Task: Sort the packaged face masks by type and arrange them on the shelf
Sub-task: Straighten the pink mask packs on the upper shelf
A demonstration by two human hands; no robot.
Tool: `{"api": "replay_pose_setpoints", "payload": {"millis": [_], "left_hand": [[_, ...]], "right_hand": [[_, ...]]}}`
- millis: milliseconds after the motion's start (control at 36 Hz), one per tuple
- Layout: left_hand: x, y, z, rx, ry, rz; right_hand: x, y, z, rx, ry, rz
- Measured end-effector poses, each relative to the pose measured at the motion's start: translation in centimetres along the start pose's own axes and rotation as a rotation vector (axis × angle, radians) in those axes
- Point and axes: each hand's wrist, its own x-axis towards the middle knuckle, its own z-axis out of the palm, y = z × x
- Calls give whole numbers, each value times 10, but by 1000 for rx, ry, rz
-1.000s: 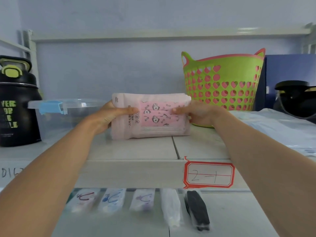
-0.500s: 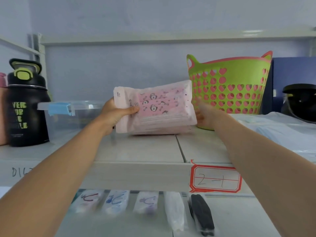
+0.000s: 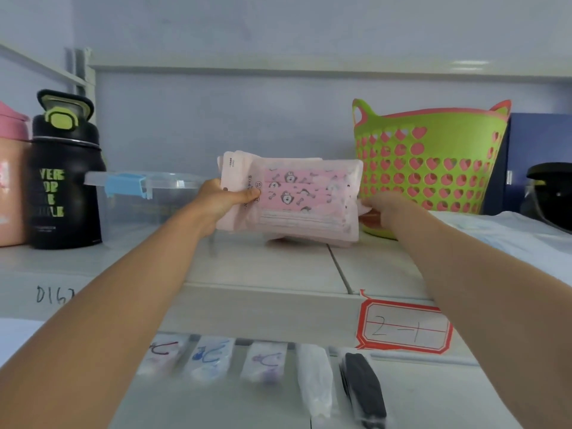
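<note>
Mask packs (image 3: 297,199) lower; both hands gripping

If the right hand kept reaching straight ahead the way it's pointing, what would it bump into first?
Probably the green heart-patterned basket. The right hand holds the right end of the pink mask packs and points toward the shelf back, with the basket's lower wall seemingly just behind its fingers, though depth is hard to judge.
</note>
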Motion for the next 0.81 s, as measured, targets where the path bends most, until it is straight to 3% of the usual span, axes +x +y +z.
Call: {"api": "replay_pose_setpoints", "payload": {"millis": [83, 194, 306, 472, 611, 694, 806], "left_hand": [[2, 0, 0, -10, 11, -23], [5, -2, 0, -9, 29, -30], [7, -6, 1, 15, 36, -44], [5, -8, 2, 57, 36, -95], [3, -8, 4, 71, 48, -108], [4, -9, 5, 62, 45, -108], [1, -7, 4, 53, 29, -107]], "right_hand": [[0, -14, -9, 148, 89, -130], [-1, -36, -19, -55, 420, -302], [-5, -59, -31, -136, 536, -467], [-32, -111, -47, -224, 692, -876], [-59, -139, -41, -238, 479, -1180], [-78, -143, -24, -467, 191, -1294], [-85, -126, 16, -927, -94, -1273]]}}
